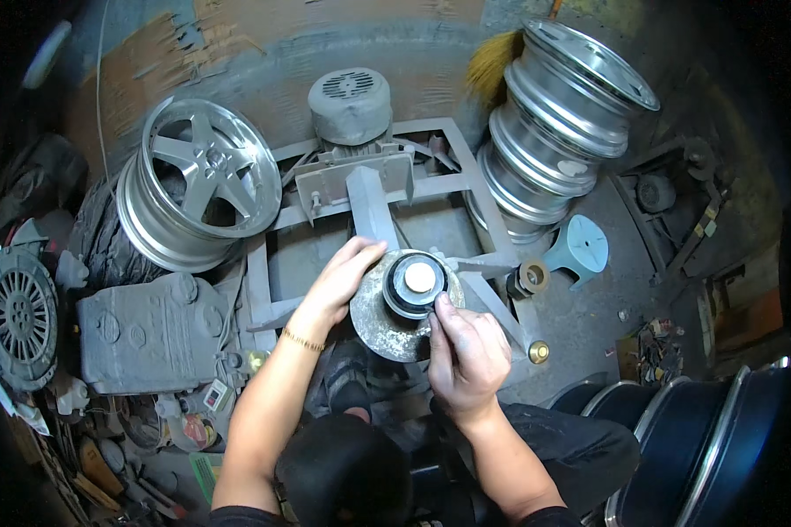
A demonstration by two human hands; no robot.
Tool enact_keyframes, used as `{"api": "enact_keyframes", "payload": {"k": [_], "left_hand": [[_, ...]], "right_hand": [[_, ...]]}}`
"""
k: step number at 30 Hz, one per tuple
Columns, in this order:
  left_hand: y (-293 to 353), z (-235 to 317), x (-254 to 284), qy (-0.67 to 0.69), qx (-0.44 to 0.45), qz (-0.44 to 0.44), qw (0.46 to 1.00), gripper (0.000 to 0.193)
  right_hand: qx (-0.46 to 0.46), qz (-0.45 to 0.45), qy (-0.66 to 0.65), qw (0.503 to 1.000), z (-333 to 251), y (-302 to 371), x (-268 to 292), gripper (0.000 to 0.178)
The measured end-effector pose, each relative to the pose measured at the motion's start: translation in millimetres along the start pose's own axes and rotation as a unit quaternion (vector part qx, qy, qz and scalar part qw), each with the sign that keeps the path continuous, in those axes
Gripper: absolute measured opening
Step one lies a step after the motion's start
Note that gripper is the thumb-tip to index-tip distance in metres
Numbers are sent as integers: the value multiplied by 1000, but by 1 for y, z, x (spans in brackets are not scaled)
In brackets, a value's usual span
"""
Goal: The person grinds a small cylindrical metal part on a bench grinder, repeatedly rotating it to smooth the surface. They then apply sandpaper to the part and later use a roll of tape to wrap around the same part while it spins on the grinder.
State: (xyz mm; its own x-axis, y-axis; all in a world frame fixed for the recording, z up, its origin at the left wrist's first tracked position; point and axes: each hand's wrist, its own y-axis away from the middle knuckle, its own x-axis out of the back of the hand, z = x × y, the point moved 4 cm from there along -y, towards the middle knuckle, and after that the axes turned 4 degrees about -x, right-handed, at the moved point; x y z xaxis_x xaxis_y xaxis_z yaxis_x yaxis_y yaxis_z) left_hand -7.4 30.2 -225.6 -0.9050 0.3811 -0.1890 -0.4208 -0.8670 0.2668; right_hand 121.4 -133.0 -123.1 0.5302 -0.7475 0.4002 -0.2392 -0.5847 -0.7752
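Note:
A round mottled grey metal flange [380, 336] sits on the shaft end of a grey machine frame in front of me. At its centre stands a stepped hub with a black ring [395, 306] and a pale round shaft end [419, 277]. My left hand [347, 279] is closed against the flange's upper left rim, its thumb mostly out of sight. My right hand [471, 353] is closed in a pinch, thumb and forefinger touching at the lower right edge of the black ring. Whatever lies between those fingertips is too small to make out.
Behind the hub stands a dusty motor [350, 110] on the frame [501, 215]. A spoked alloy wheel [204, 180] leans at left, above a grey tank [154, 329]. Stacked rims [549, 132], a blue stool [578, 248], a brass nut [539, 352] and dark rims [721, 439] are on the right.

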Motion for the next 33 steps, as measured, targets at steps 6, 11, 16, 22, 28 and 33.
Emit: {"api": "enact_keyframes", "payload": {"k": [6,11,16,22,28,33], "left_hand": [[-9,-7,-7,-12,-13,-85,996,28],[-4,-10,-6,13,-40,-61,997,24],[14,-2,-8,6,-48,20,999,22],[28,-6,-12,65,-59,66,994,20],[36,-15,-9,67,-68,113,989,21],[40,-20,-8,71,-81,124,986,21]], "right_hand": [[-127,31,-53,990,12,-6,-1,20],[-216,57,-93,970,-2,7,-6,22],[-312,49,-155,936,-7,20,-13,23],[-368,63,-234,897,-3,28,-21,25],[-472,38,-371,799,-9,13,-16,31],[-498,33,-399,769,-11,11,-15,31]]}}
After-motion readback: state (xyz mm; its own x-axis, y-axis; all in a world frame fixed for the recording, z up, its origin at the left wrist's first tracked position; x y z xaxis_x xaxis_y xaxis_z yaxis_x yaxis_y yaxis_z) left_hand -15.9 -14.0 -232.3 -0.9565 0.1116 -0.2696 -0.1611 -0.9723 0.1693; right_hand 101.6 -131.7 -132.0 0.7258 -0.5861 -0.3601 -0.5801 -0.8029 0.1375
